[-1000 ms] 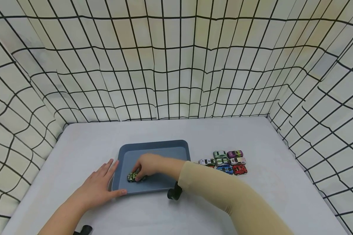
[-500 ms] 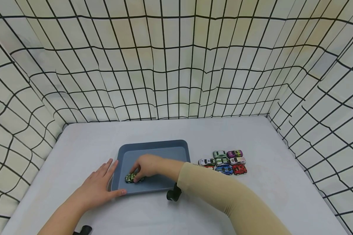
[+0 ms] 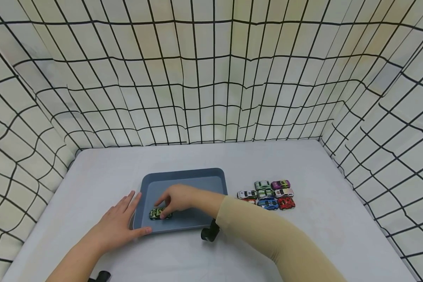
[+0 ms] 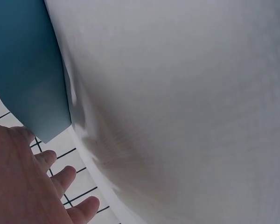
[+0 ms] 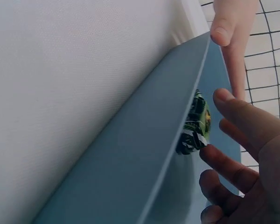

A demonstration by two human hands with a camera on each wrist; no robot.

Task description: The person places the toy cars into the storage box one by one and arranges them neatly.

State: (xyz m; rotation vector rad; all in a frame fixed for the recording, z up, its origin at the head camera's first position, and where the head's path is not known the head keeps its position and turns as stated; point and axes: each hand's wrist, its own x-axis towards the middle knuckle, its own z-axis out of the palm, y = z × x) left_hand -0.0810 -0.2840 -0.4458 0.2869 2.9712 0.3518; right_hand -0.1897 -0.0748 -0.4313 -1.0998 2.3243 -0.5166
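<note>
A green-and-black toy car [image 3: 156, 213] sits in the front left part of the blue-grey tray [image 3: 201, 178]. Over it is my right hand [image 3: 179, 197], thumb and fingers spread loosely around the car. In the right wrist view a gap shows between the thumb and the toy car [image 5: 196, 123], while one fingertip lies right at its end. My left hand [image 3: 118, 223] lies with fingers straight at the tray's left side, its thumb along the front left corner. The left wrist view shows those fingers [image 4: 63, 179] beside the tray wall [image 4: 32, 88].
Several other toy cars stand close together right of the tray, among them a blue car [image 3: 268, 203], a red car [image 3: 286, 203] and a purple car [image 3: 280, 184]. The right sleeve [image 3: 261, 223] hides part of the tray's right side. Black netting [image 3: 197, 84] surrounds the white table [image 3: 331, 235].
The toy car has shifted slightly left in the tray with my right hand. The right fingers have since loosened from it. My left hand has stayed at the tray's edge.
</note>
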